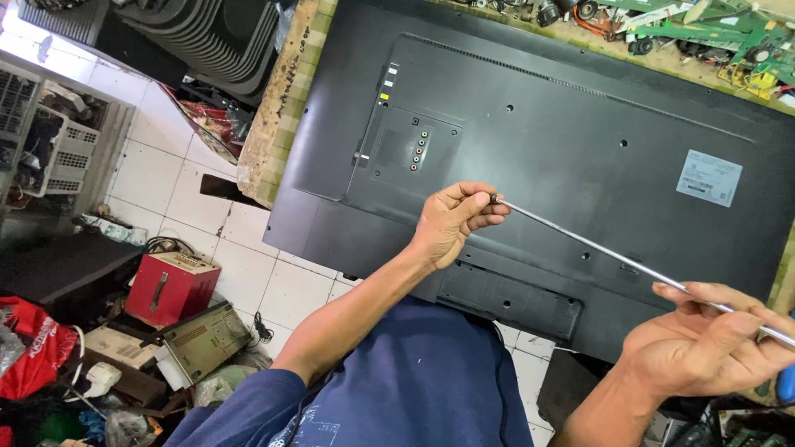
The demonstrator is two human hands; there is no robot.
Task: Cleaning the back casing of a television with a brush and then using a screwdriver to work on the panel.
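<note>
A large flat television (530, 149) lies face down on a workbench, its black back cover up, with a row of coloured sockets (420, 149) and a white label (708, 178). My right hand (712, 343) grips a long screwdriver (596, 244) with a thin metal shaft and a blue handle at the frame's right edge. My left hand (455, 222) pinches the shaft's tip over the lower middle of the back cover. A small screw seems to sit at the tip, too small to be sure.
Green circuit boards and loose parts (704, 33) lie along the bench's far edge. On the tiled floor at left stand a red box (170, 285), old electronic units (199, 339), stacked black panels (215, 33) and white crates (70, 153).
</note>
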